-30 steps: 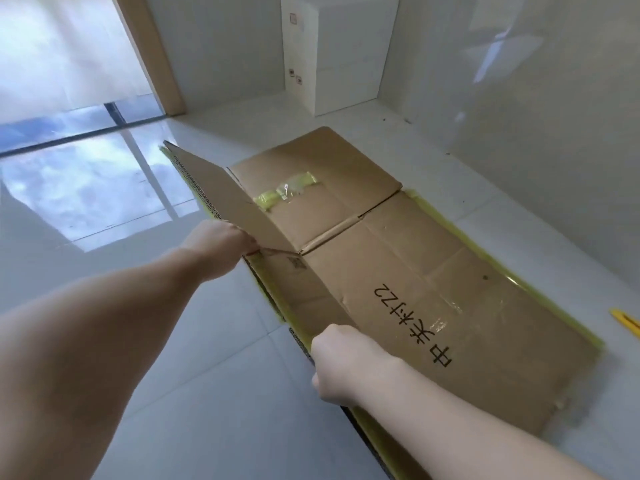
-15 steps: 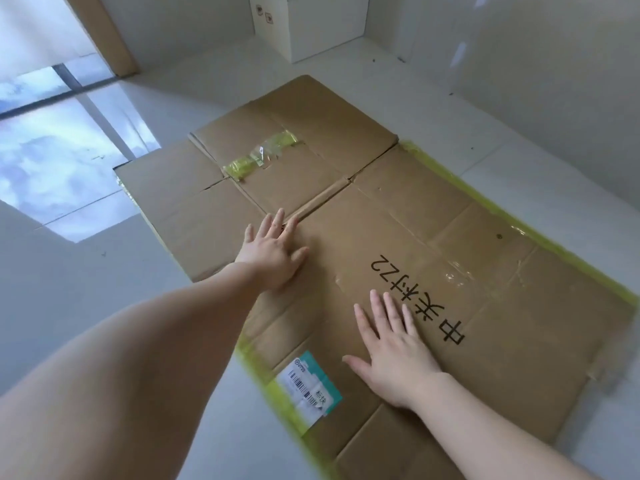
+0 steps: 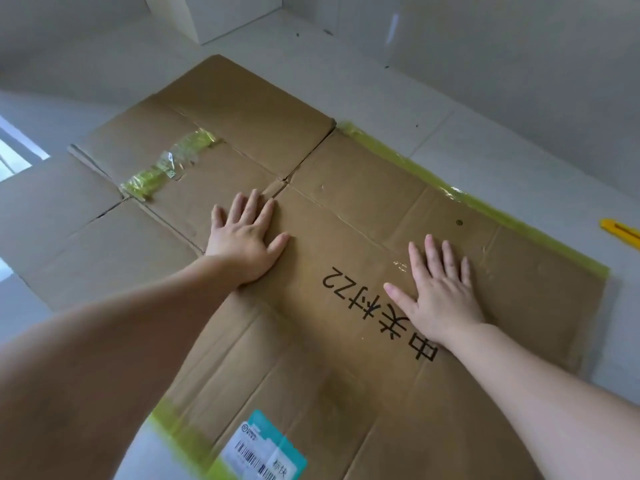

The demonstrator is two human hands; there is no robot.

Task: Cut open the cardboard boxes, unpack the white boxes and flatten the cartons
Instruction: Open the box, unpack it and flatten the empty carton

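Observation:
A large brown carton (image 3: 346,188) lies flat on the white tiled floor, with black characters and "22" printed on it, yellow-green tape along its right edge and a shipping label (image 3: 263,455) at the near edge. My left hand (image 3: 247,237) rests palm down on the carton near its middle crease, fingers spread. My right hand (image 3: 440,292) presses flat on the panel to the right of the printing. Neither hand holds anything.
A yellow utility knife (image 3: 620,232) lies on the floor at the right edge of view. White boxes (image 3: 221,12) stand against the wall at the back. A crumpled strip of yellow-green tape (image 3: 169,164) sticks to the carton's far left flap.
One second ago both hands gripped the carton's raised left side. It has since been laid down, and both hands have slid forward and to the right, pressing flat.

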